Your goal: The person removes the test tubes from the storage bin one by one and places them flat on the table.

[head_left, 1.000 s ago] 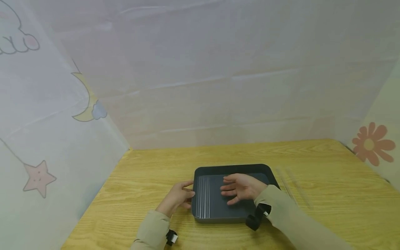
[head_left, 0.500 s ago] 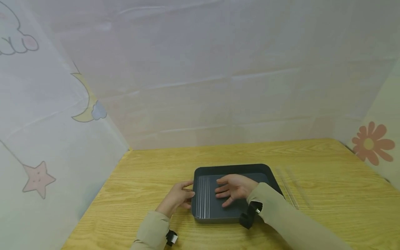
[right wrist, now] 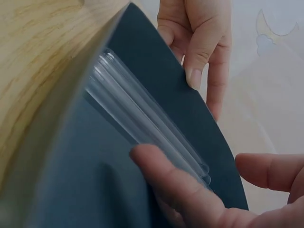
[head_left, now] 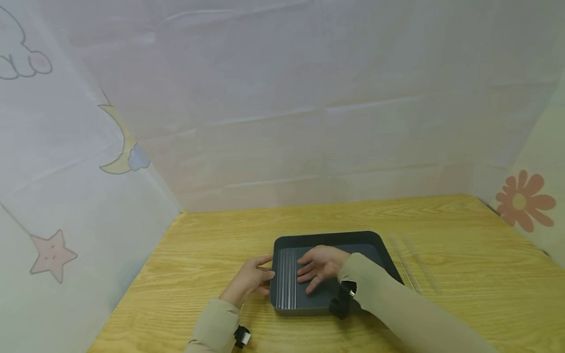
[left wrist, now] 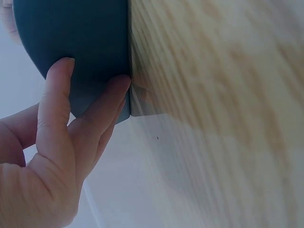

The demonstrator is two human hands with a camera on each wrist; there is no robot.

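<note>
Right hand [head_left: 320,267] slid left onto glass tubes [head_left: 287,279] — fingers relaxed; left hand [head_left: 249,279] braces tray [head_left: 335,239], fingers straight.

Dark grey tray [head_left: 375,241] (clear tubes [head_left: 287,277])

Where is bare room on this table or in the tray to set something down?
Bare table lies left of and behind the tray. The tray's right floor is free. Its left side is crowded: glass tubes, right hand, left hand on the wall. More tubes lie right.
</note>
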